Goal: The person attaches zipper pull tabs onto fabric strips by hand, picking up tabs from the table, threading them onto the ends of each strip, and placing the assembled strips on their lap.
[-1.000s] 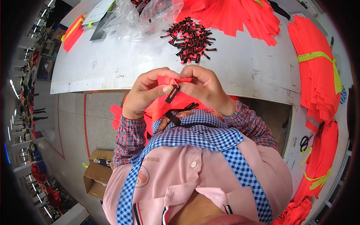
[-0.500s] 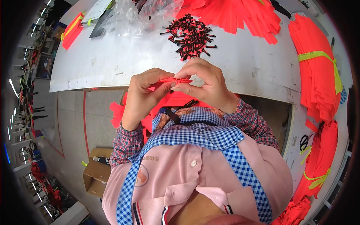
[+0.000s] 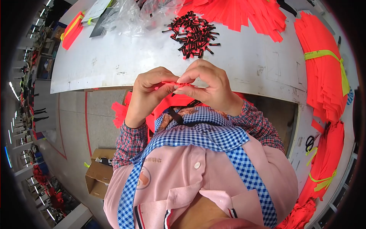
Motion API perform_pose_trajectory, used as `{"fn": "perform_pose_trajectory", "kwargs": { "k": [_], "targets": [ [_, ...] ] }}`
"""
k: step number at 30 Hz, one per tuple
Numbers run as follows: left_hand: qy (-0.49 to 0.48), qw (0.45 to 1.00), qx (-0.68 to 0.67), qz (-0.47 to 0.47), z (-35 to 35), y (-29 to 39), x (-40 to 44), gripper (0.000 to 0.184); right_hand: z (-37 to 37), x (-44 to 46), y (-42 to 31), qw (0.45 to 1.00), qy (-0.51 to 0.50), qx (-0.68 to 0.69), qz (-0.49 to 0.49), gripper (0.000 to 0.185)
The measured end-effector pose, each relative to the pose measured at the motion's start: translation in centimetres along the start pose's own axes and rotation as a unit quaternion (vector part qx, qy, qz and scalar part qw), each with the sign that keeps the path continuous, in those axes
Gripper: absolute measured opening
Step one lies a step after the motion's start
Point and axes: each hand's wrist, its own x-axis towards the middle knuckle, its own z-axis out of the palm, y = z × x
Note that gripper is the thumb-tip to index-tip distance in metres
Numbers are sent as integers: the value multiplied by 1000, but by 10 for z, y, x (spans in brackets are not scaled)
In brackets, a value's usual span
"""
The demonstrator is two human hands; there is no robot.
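Note:
Pinched between thumb and fingers, the upper edge of a red fabric piece (image 3: 169,102) is held by my left hand (image 3: 150,91). My right hand (image 3: 207,86) grips the same edge just to the right, its fingertips close to the left ones. The rest of the fabric hangs down over the blue checked apron (image 3: 206,135). Small black bits show below the fingers, partly hidden. Beyond my hands a pile of black and red tabs (image 3: 193,36) lies on the white table (image 3: 114,65).
Clear plastic bags (image 3: 133,17) and fanned red strips (image 3: 236,15) lie at the back. Tied red bundles (image 3: 322,72) stand on the right, with black scissors (image 3: 310,143) nearby. A smaller red bundle (image 3: 72,32) is at back left. An open cardboard box (image 3: 100,173) sits on the floor.
The fabric's upper edge has been turned flat between my fingers, and the black tab seen in front of it is now mostly hidden. My right hand has shifted its grip along the edge.

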Motion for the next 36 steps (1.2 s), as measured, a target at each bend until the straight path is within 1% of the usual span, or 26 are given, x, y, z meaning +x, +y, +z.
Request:
{"fn": "perform_pose_trajectory", "kwargs": {
  "k": [2,9,12,14,17,20,21,24,27,30,33,35,36],
  "targets": [
    [-7,1000,1,18,-1,-2,1,14,-2,-1,2,1000,-21,22,2,16],
    [-22,999,-26,-13,0,-6,1,15,-3,-5,4,992,-67,92,59,16],
    [-22,999,-26,-25,0,-9,1,15,2,-9,8,986,-52,126,97,16],
    [-27,999,-32,-26,-2,-13,2,15,1,-7,5,987,-53,115,103,16],
    [-25,997,-49,-56,0,-11,1,12,3,-7,3,989,-43,91,105,16],
    [-17,985,-93,-143,1,1,2,9,2,-6,5,989,-39,93,105,16],
    [-15,989,-80,-126,1,1,1,8,1,-6,5,989,-39,99,106,16],
    [-8,994,-61,-87,3,-5,0,7,1,-6,3,976,-53,144,152,17],
    [2,994,-76,-82,5,-11,-1,7,-1,-4,2,964,-40,162,208,23],
    [3,991,-85,-99,5,-13,1,8,3,-8,8,966,-13,167,195,23],
    [2,988,-84,-126,3,-5,3,9,7,-9,12,953,26,225,201,22],
    [10,987,-80,-138,3,0,4,10,8,-12,14,939,40,252,232,21],
    [7,985,-102,-140,4,4,4,12,7,-11,14,931,49,263,247,20]
  ]
}}
